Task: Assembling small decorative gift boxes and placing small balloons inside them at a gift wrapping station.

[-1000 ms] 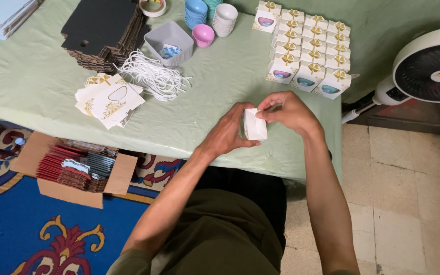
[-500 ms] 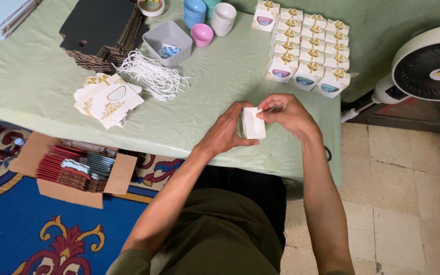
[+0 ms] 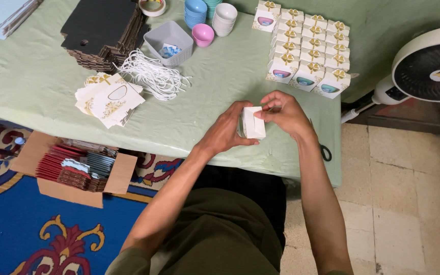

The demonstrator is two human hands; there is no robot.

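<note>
Nearest, both bare hands meet above the front edge of the pale green cloth-covered table (image 3: pixel 42 86), grasping a small white folded card box (image 3: pixel 253 122). The left hand (image 3: pixel 227 131) cups the box from its left side, while the right hand (image 3: pixel 282 113) pinches its upper right corner with curled fingers. The box is held upright just above the cloth. Down on the patterned blue rug (image 3: pixel 36 239), to the left, stands an open brown cardboard carton of red and dark packets (image 3: pixel 72 170). Farther along the table lie a fanned pile of flat white cards with gold print (image 3: pixel 109 99) and a tangle of white cord (image 3: pixel 151 76). Beyond those sit a grey plastic basket (image 3: pixel 169 42), a stack of black card sheets (image 3: pixel 105 30), small pastel cups (image 3: pixel 203 34) and rows of finished white gift boxes with gold bows (image 3: pixel 306 48). A white floor fan (image 3: pixel 429 63) stands at the right.
</note>
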